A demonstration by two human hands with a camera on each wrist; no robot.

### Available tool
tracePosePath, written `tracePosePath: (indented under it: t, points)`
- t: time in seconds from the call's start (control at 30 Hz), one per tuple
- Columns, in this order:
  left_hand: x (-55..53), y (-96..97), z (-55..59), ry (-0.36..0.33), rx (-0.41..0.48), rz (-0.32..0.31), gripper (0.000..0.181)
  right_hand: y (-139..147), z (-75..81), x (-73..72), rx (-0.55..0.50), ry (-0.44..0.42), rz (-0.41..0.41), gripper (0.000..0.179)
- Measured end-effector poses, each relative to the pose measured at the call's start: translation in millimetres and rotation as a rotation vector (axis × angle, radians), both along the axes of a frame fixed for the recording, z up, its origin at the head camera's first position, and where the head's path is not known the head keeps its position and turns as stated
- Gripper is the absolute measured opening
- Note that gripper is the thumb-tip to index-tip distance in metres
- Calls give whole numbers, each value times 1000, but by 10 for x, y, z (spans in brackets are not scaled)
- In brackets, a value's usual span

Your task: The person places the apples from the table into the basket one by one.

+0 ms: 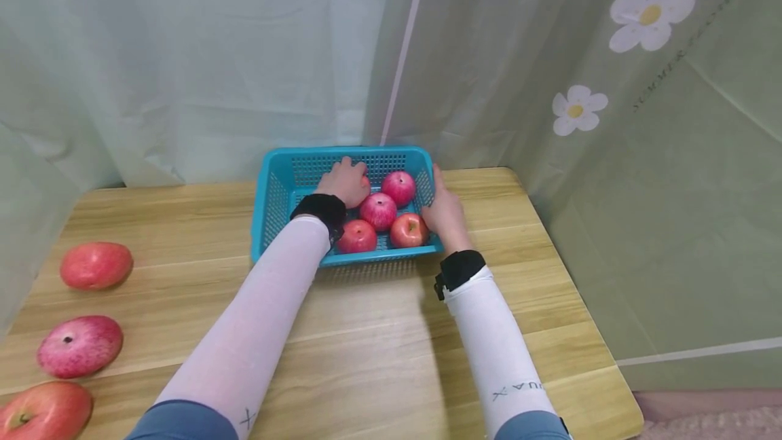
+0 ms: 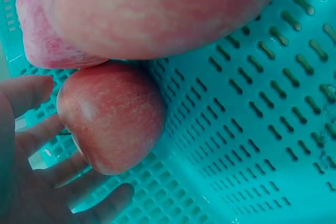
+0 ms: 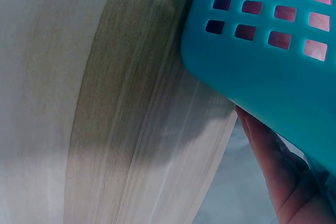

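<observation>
A blue plastic basket [image 1: 345, 260] with perforated walls stands at the back of the table. Inside it lie several red apples, among them one apple [image 1: 398, 188] near the far right corner and a paler one [image 1: 409, 230] at the near right. My left hand [image 1: 344, 182] reaches into the basket, beside a red apple [image 2: 110, 119] on its bottom. Its fingers are spread loosely along that apple, the thumb a little apart from it. My right hand [image 1: 447, 212] grips the basket's right rim, its fingers on the outside and partly hidden under the rim in the right wrist view.
Along the left side of the wooden table [image 1: 366, 345] lie three more red fruits: one apple [image 1: 96, 265] farthest back, a speckled one [image 1: 81, 346] and a large one [image 1: 45, 413] in the near corner. A grey-green curtain [image 1: 244, 53] hangs right behind the basket.
</observation>
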State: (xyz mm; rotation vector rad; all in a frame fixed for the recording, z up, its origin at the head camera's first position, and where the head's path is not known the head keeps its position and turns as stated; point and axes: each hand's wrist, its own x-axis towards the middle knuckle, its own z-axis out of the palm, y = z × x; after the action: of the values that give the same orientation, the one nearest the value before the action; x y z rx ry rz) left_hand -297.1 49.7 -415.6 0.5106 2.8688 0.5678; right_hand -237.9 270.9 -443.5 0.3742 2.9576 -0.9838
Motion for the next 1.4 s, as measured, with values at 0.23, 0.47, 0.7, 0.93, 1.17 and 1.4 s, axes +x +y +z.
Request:
tracePosePath:
  t: [0.23, 0.47, 0.7, 0.93, 1.17, 1.4]
  points:
    - [-131, -36, -84, -21, -23, 1, 51, -15, 9, -12, 17, 7, 15, 94]
    - [-180, -110, -85, -1, -18, -26, 54, -17, -5, -47, 35, 1, 24, 94]
    - [-105, -192, 10, -5, 9, -20, 56, 2, -5, -51, 24, 0, 26, 94]
    - [-68, -268, 69, -6, 9, -24, 55, 51, -28, -83, 43, 8, 27, 95]
    - [-50, -362, 103, -21, 10, -30, 53, 71, -36, -117, 25, 4, 31, 95]
    - [-8, -438, 173, -8, 37, -77, 54, 135, -56, -142, 42, 1, 41, 93]
